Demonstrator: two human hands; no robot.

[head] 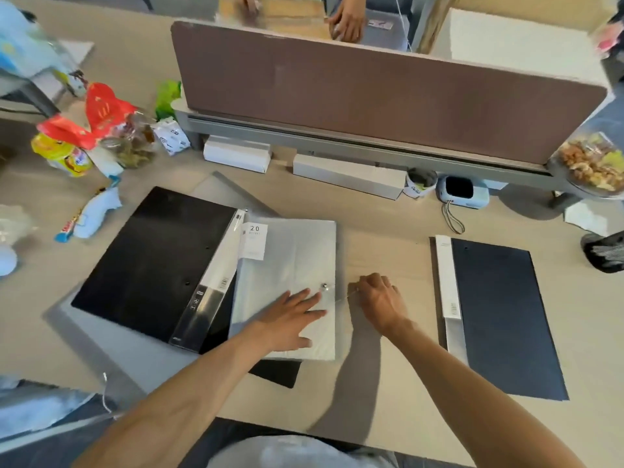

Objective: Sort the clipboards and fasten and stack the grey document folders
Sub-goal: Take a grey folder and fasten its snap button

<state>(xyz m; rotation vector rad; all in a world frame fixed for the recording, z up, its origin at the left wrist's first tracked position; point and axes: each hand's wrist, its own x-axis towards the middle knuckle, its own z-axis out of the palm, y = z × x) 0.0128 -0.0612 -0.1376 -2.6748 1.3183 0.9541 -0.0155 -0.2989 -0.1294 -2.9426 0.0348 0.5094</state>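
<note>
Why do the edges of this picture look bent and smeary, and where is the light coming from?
Head view: the wide-angle lens bows the desk divider and stretches the corners; the snack bags at the left edge are blurred, while the grey document folder in the middle is fairly sharp. Soft shadows fall beside both forearms and under the right hand, suggesting overhead light. No strong glare.

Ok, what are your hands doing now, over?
Left hand flat on grey document folder. Right hand fingers pinching its string by the button. Nothing in the way.
</note>
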